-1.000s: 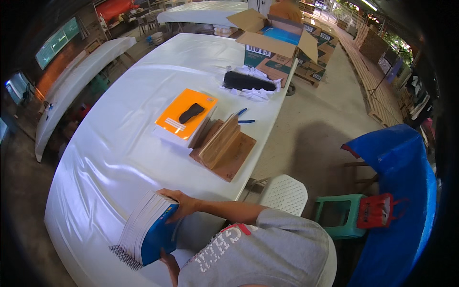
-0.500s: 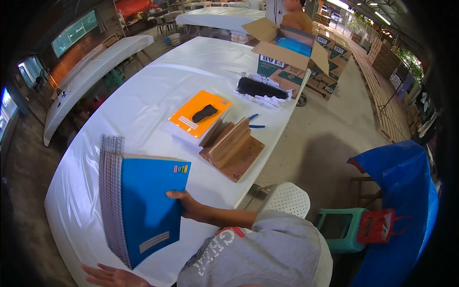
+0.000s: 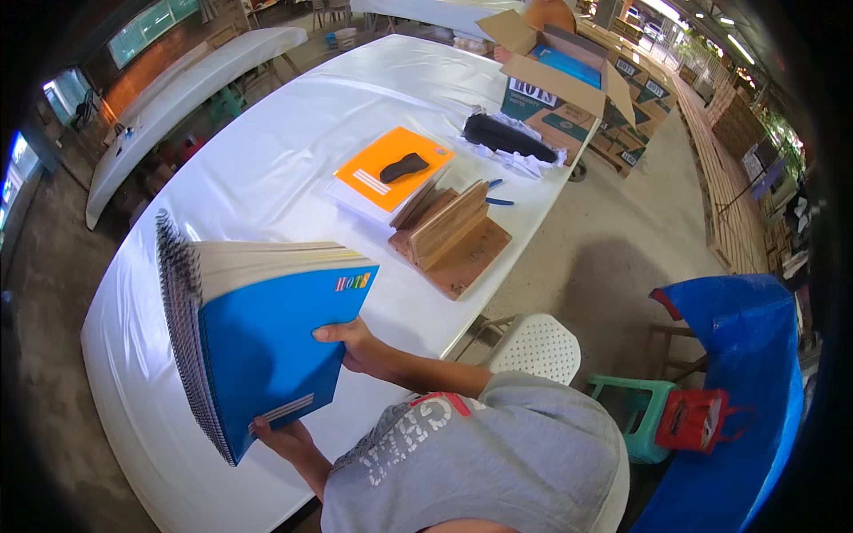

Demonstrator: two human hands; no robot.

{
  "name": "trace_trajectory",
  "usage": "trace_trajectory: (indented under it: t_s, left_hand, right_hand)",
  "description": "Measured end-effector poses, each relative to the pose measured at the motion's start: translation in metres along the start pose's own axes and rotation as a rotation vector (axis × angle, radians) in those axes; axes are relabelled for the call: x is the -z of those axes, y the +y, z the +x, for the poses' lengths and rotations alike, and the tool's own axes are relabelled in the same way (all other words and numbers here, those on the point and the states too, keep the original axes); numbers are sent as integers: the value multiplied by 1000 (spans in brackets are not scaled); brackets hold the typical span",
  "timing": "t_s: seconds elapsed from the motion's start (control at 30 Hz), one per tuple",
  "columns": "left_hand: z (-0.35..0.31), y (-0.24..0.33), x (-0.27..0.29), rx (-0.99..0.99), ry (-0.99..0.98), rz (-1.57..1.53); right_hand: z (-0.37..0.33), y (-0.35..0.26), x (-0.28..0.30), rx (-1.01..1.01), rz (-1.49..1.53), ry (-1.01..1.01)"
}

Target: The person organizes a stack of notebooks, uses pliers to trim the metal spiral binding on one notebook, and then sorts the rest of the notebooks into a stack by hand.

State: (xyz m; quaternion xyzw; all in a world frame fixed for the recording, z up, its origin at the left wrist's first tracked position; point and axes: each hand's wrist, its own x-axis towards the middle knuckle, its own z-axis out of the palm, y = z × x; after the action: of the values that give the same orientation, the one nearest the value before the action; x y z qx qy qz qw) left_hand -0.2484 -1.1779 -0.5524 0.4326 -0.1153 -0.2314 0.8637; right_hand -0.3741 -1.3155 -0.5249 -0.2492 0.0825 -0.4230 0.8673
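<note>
A thick stack of blue-covered spiral notebooks [image 3: 275, 338] is held up over the near left part of the white-covered table [image 3: 124, 355]. Its coils run down the left side and the page edges fan out along the top. My right hand [image 3: 355, 345] grips the stack's right edge, thumb on the front cover. At the bottom edge, my left hand [image 3: 286, 439] closes on it with the thumb in front; its other fingers are hidden behind. Beyond the stack, an orange-covered notebook pile [image 3: 373, 191] carries a dark, waisted object [image 3: 403, 167].
A wooden stand with an upright board [image 3: 466, 258] sits beside the orange pile, near blue tool handles [image 3: 499, 202]. Farther along are a black bundle on crumpled wrapping [image 3: 506, 135] and an open carton [image 3: 555, 98], with another person [image 3: 549, 13] behind. Stools [image 3: 538, 346] stand right of the table.
My left hand has come up from below and taken hold of the notebooks' bottom edge. The stack has tilted, showing its top page edges. My view has shifted.
</note>
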Motion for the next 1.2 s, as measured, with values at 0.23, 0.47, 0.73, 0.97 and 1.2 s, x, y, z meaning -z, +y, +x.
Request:
trace_trajectory:
  t_s: [0.23,0.47,0.73,0.97,1.2]
  left_hand:
    - [13,-1,10,-72,70,-193]
    - [54,58,22,-410,264,23]
    - [91,73,38,-1119,67,1065]
    - [58,-48,97,-1217,-295,1617]
    - [13,-89,143,-1078,-152,1564]
  right_hand:
    - [15,8,-16,-55,-216,-148]
    - [27,-21,3,-22,-840,-102]
    - [-1,-218,123,704,-978,651]
    - [-4,-357,328,664,-1858,824]
    - [-4,-347,432,66,-2266,352]
